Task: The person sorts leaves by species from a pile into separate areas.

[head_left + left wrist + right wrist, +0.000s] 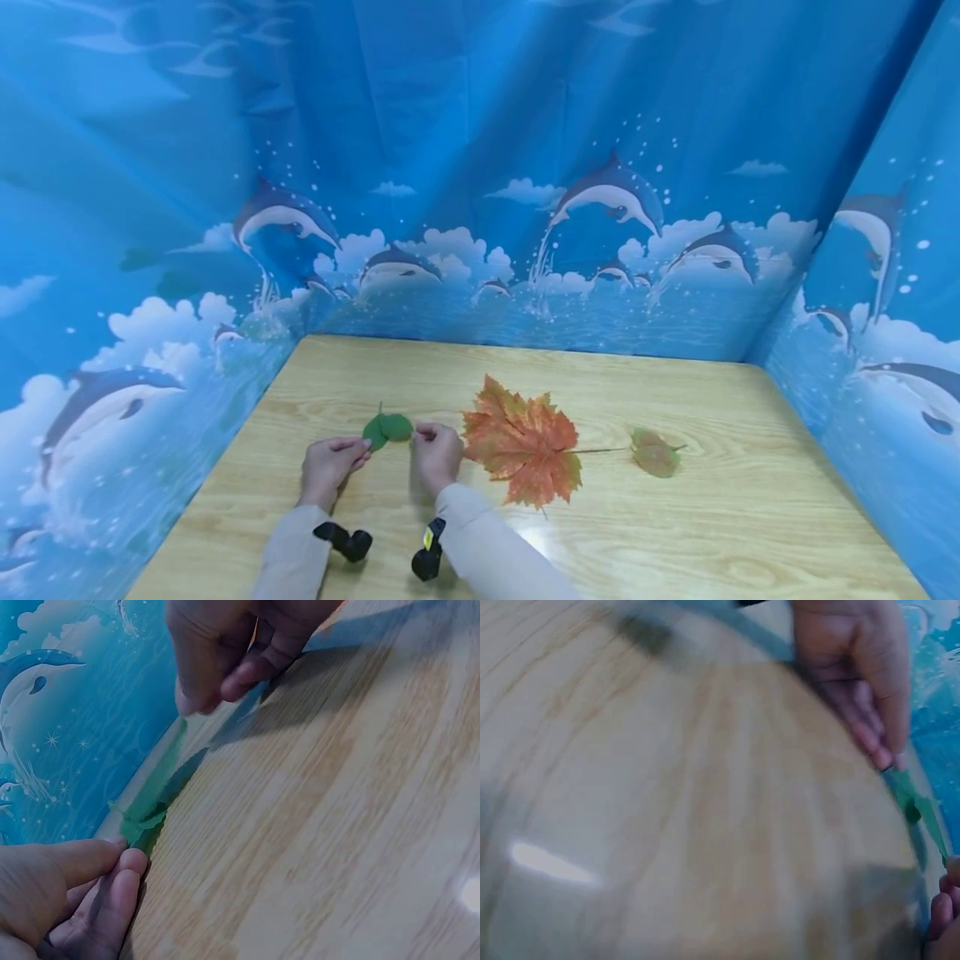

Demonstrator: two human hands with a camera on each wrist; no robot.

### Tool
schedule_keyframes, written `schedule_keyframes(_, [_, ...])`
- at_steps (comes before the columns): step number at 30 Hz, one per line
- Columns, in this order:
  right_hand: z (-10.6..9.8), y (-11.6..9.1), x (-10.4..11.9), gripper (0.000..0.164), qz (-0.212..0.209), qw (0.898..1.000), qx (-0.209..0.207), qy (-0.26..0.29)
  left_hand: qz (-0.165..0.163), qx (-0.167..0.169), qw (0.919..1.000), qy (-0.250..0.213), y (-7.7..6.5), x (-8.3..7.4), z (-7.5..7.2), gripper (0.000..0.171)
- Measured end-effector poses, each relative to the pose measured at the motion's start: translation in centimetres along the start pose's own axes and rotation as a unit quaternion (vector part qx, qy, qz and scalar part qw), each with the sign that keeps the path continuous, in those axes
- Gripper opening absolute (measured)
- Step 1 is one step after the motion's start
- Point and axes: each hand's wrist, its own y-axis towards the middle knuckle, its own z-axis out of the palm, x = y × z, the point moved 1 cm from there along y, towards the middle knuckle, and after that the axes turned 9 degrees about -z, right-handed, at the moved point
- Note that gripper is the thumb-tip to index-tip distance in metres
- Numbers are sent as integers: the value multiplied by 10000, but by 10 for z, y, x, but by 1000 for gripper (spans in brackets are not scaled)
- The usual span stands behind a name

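Two green leaves [397, 427] overlap one another near the left side of the wooden table, a short stem pointing away from me. My left hand [330, 468] pinches the edge of the left leaf [371, 433] between thumb and fingers. At the other end, my right hand [437, 458] pinches the tip of the right leaf. From the left wrist, the green leaf [159, 776] stretches between the left fingertips [131, 859] and the right hand [240, 656]. In the right wrist view, my right hand [946, 904] shows only partly at the edge, at the leaf's tip.
A large orange-red maple leaf [525, 442] lies right of my right hand, its long stem pointing right. Beyond it is a small green-brown leaf [655, 452]. A blue dolphin-print curtain [480, 208] stands around the wooden table [712, 533].
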Motion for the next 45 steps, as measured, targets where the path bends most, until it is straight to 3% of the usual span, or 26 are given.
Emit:
schedule_keyframes(4, [3, -4, -2, 8, -257, 9987, -44, -429, -5, 1, 10000, 4, -1, 0, 1, 30])
schedule_keyframes(10, [4, -6, -3, 8, -477, 9972, -106, -565, 18, 27, 10000, -67, 0, 0, 0, 31])
schedule_keyframes(25, [3, -2, -3, 8, -324, 9982, 106, -491, 66, 62, 10000, 16, 0, 0, -1, 32])
schedule_keyframes(39, [0, -6, -6, 9, -800, 9959, 271, -328, 47, -143, 9998, 94, 0, 2, 1, 31])
schedule_keyframes(45, [-2, -7, -7, 9, -753, 9960, 419, -256, 72, -61, 9999, 51, 0, 2, 1, 31])
